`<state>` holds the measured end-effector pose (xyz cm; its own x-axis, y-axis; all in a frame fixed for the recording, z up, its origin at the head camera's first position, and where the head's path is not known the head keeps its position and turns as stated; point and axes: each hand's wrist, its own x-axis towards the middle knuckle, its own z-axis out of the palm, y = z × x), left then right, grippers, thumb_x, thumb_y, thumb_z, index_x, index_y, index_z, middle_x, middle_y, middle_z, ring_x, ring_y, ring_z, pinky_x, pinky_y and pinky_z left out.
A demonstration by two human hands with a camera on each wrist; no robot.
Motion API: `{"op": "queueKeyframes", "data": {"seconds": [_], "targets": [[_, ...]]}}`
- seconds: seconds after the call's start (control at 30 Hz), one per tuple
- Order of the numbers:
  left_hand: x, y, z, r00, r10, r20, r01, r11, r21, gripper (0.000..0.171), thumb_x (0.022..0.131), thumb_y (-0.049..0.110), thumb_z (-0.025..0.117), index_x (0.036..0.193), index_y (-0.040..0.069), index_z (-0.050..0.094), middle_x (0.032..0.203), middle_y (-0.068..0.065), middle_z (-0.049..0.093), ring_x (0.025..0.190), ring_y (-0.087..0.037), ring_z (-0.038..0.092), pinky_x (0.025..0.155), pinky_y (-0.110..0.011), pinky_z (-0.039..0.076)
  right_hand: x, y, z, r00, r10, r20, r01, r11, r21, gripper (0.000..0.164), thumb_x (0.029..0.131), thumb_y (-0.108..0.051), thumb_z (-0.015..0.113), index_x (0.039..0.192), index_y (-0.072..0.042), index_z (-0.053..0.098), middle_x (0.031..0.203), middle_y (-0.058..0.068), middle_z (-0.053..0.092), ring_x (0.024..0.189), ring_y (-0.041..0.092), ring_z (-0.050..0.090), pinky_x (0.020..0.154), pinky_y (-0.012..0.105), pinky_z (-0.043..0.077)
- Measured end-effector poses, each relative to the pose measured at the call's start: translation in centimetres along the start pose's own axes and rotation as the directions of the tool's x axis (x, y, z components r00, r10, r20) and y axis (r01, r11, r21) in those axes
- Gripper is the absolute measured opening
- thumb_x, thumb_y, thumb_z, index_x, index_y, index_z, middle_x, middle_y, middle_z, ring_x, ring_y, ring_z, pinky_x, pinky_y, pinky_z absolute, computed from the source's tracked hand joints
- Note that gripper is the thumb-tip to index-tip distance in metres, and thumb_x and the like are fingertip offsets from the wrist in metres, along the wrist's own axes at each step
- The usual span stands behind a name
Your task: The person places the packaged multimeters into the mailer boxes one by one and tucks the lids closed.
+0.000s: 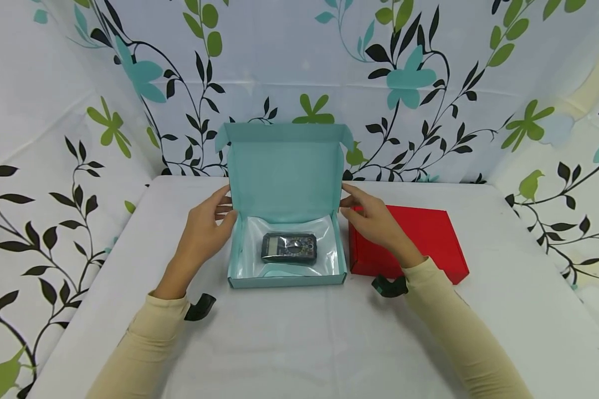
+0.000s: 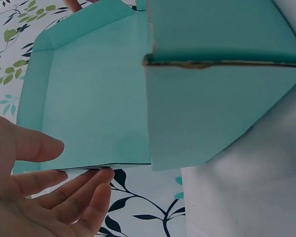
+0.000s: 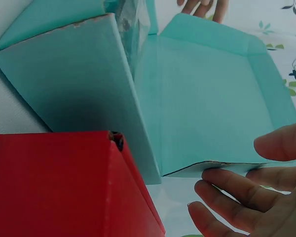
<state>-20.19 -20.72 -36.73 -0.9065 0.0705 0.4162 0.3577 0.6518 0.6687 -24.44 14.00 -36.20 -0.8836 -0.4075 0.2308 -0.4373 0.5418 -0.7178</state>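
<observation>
A teal cardboard box (image 1: 287, 281) stands on the table with its lid (image 1: 286, 177) raised. Inside, a black digital multimeter (image 1: 289, 248) lies in clear plastic wrap (image 1: 326, 244). At the lid's left side edge is my left hand (image 1: 206, 224), its fingers behind the edge and its thumb (image 2: 42, 145) over the inner face, apart from the fingers. My right hand (image 1: 371, 216) is at the opposite edge in the same way, with fingertips (image 3: 214, 175) touching the lid and the thumb (image 3: 283, 143) in front. Both hands have loosely extended fingers.
To the right of the teal box, a closed red box (image 1: 424, 233) lies on the white-covered table (image 1: 284, 343), partly under my right forearm. A patterned cloth (image 1: 274, 61) with leaves and flowers hangs behind and at both sides.
</observation>
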Motion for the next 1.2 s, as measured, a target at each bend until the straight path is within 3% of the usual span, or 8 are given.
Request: {"op": "queueKeyframes", "data": {"seconds": [0.23,0.5,0.8,1.2], "targets": [[-1.0,0.1,0.1,0.999,0.025,-0.021,-0.024,0.999,0.040,0.046,0.092,0.008,0.050,0.138,0.006,0.045,0.113,-0.014,0.063,0.096,-0.024,0.062,0.081,-0.040,0.050,-0.7,0.0,0.1,1.000,-0.012,0.013,0.012,1.000,0.002,0.060,0.092,-0.013,0.054,0.147,-0.020,0.031,0.116,0.007,0.059,0.104,0.021,0.055,0.082,0.041,0.049],[-1.5,0.2,0.0,0.996,0.063,-0.059,-0.061,0.997,0.044,0.041,0.091,0.004,0.052,0.132,0.001,0.052,0.111,-0.013,0.064,0.094,-0.022,0.063,0.081,-0.040,0.050,-1.2,0.0,0.4,1.000,0.023,0.003,-0.023,1.000,-0.009,0.056,0.091,-0.015,0.055,0.144,-0.023,0.037,0.116,0.001,0.060,0.101,0.016,0.056,0.076,0.034,0.051],[-2.1,0.3,0.0,0.997,0.067,-0.031,-0.065,0.994,0.083,0.034,0.092,0.006,0.054,0.125,-0.001,0.058,0.113,-0.012,0.064,0.091,-0.023,0.064,0.076,-0.041,0.052,-1.9,0.2,0.8,1.000,0.024,0.009,-0.024,1.000,0.007,0.054,0.090,-0.013,0.059,0.141,-0.015,0.041,0.123,0.009,0.059,0.106,0.023,0.058,0.078,0.038,0.052],[-3.1,0.5,-0.2,0.996,0.093,-0.016,-0.091,0.988,0.123,0.026,0.089,0.002,0.054,0.112,0.000,0.065,0.102,-0.011,0.067,0.085,-0.022,0.065,0.074,-0.041,0.052,-3.0,-0.2,1.1,0.998,-0.059,-0.026,0.059,0.998,-0.008,0.047,0.086,-0.006,0.060,0.133,-0.005,0.050,0.118,0.011,0.061,0.105,0.030,0.058,0.083,0.045,0.049]]}}
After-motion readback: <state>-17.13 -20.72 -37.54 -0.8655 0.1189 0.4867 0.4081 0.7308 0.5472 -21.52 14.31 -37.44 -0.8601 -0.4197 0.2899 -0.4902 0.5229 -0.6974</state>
